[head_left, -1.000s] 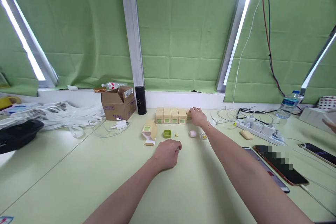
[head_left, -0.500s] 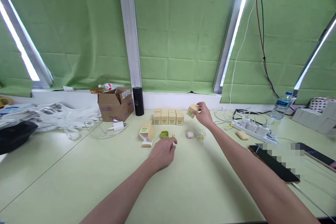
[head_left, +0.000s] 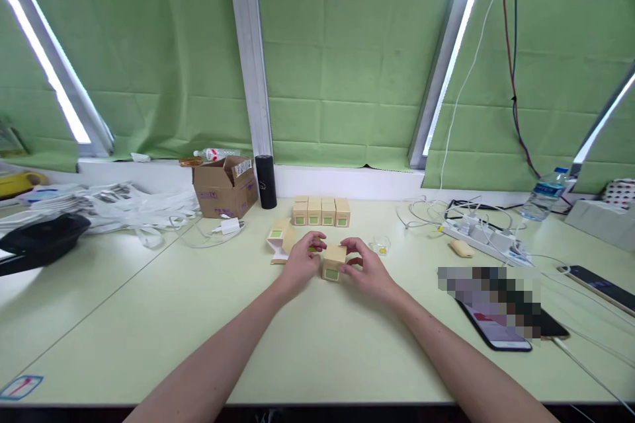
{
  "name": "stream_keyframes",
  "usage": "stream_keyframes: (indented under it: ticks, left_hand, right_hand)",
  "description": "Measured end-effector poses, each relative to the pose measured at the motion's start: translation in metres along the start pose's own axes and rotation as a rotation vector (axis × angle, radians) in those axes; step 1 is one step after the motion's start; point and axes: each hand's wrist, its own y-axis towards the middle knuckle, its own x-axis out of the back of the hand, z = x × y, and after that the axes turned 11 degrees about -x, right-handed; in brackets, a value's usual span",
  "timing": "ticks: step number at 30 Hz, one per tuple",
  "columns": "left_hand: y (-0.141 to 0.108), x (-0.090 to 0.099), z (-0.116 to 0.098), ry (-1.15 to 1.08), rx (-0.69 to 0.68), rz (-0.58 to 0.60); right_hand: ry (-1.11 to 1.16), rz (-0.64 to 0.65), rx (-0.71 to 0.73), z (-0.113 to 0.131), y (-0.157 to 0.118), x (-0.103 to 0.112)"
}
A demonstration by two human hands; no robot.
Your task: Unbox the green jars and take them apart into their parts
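A small tan cardboard box (head_left: 333,264) with a green-windowed front sits low over the table between my two hands. My right hand (head_left: 368,269) grips its right side with thumb and fingers. On the other side, my left hand (head_left: 301,260) is open, fingers curved apart close to the box; whether they touch it I cannot tell. Behind the left hand lies an opened tan box (head_left: 280,238) with its flap out, and a bit of the green tray (head_left: 313,249) shows between the fingers. A clear plastic piece (head_left: 381,246) with something yellow lies beyond my right hand.
Several closed tan boxes (head_left: 321,211) stand in a row at the back. Left of them are a black cylinder (head_left: 266,182) and a brown carton (head_left: 223,188). A power strip (head_left: 486,241) with cables, a yellowish case (head_left: 461,249) and phones (head_left: 496,330) lie to the right.
My right hand has brought the small box from the back right down to the middle front. My left hand has turned toward it. The view has shifted slightly, and a phone at right has come into sight.
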Motion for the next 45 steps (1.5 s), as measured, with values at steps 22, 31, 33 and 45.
stream_keyframes:
  ticks: [22, 31, 33, 45]
  left_hand:
    - [-0.006, -0.003, -0.008, -0.041, 0.098, 0.198]
    - [-0.014, -0.009, -0.015, 0.243, -0.072, 0.105]
    - [-0.015, -0.01, -0.018, 0.366, -0.2, 0.05]
    - [-0.018, -0.01, -0.036, 0.819, -0.758, -0.159]
  right_hand:
    - [-0.192, -0.149, -0.008, -0.02, 0.0, 0.009]
    - [-0.122, -0.218, -0.029, -0.01, -0.001, 0.008]
    - [-0.089, -0.247, -0.025, -0.006, -0.002, 0.008]
    - [-0.072, -0.226, 0.192, 0.011, -0.017, 0.0]
